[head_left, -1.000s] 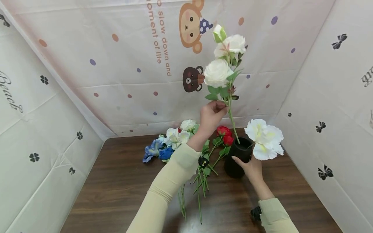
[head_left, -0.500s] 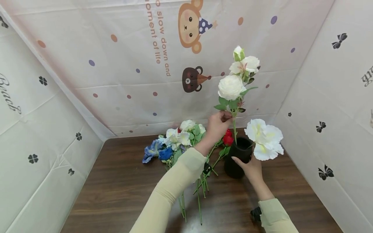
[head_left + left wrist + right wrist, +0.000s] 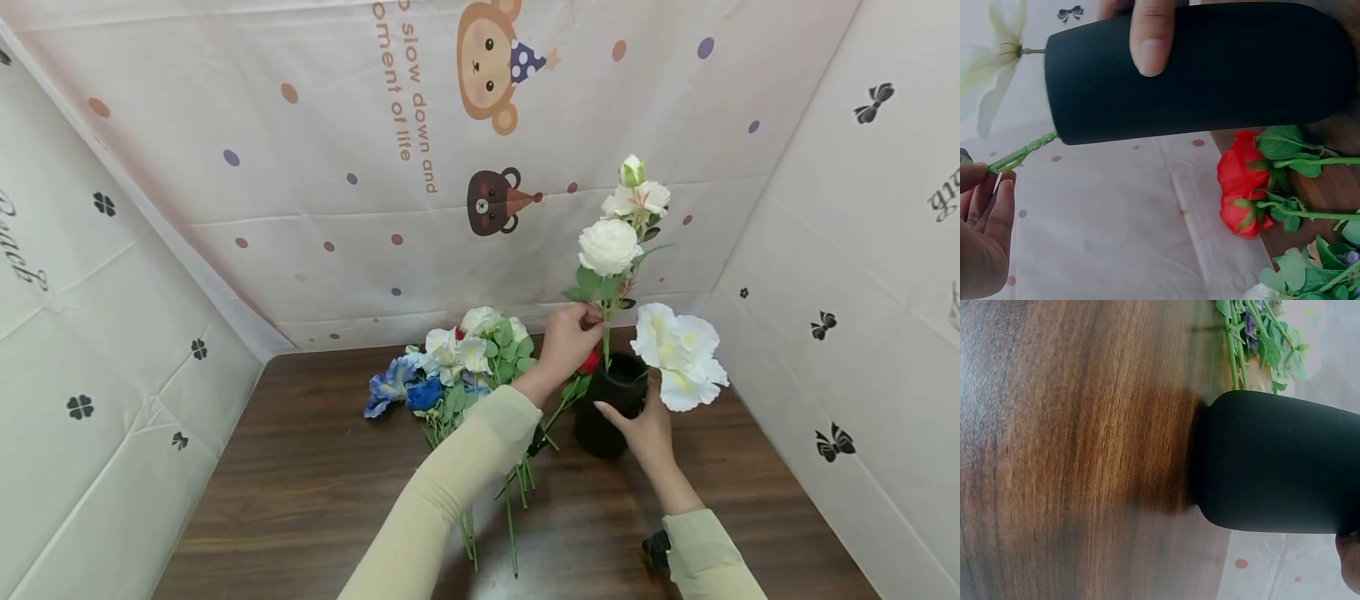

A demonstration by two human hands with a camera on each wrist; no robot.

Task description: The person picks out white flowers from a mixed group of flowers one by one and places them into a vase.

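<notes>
My left hand [image 3: 564,340] pinches the green stem of a white rose spray [image 3: 609,247], which stands nearly upright. In the left wrist view the lower stem [image 3: 1025,152] runs into the mouth of a black vase [image 3: 1210,81], its end hidden inside. Thumb and fingers of my right hand [image 3: 651,429] grip the vase from its right side, near the top. A large white ruffled flower [image 3: 678,357], its stem in the vase, leans out over the rim to the right. The right wrist view shows the base of the vase [image 3: 1272,462] on the wooden table.
Left of the vase lie red roses [image 3: 1241,175], partly behind my left hand in the head view. Farther left is a pile of blue irises [image 3: 390,387], white flowers [image 3: 482,320] and green stems [image 3: 512,533]. Printed cloth walls [image 3: 337,275] enclose the table [image 3: 300,492].
My left hand has come down and to the right with the white rose spray, and the stem has sunk deeper into the vase. The right hand keeps its hold on the vase.
</notes>
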